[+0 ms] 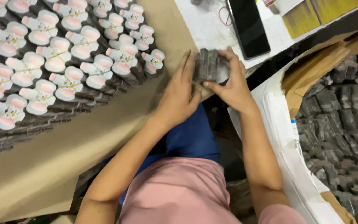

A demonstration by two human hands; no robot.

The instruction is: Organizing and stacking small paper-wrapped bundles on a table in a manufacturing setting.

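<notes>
Both hands meet over the near edge of the counter [212, 29], pressing a small grey stack of cut cards [207, 65] between them. The left hand [179, 97] lies flat against the stack's left side with fingers stretched upward, while the right hand [228, 81] wraps over the top and right side, thumb tucked underneath, so the stack is squeezed from both sides, most likely to keep its loose edges square. The stack sits edge-on to the camera, so its printed face cannot be made out. To the left, on a sheet of brown cardboard [104, 137], rows of finished bundles [54, 62] lie overlapping like tiles, each showing a white-and-pink shoe-like shape and bound with what looks like a thin rubber band; the overlap keeps them tidy and countable. A dark phone [248, 25] lies on the counter just beyond the hands, near a loose rubber band [224, 15]. To the right, a cardboard box [307, 70] holds a jumbled heap of grey stacks [340, 124], within easy reach.
</notes>
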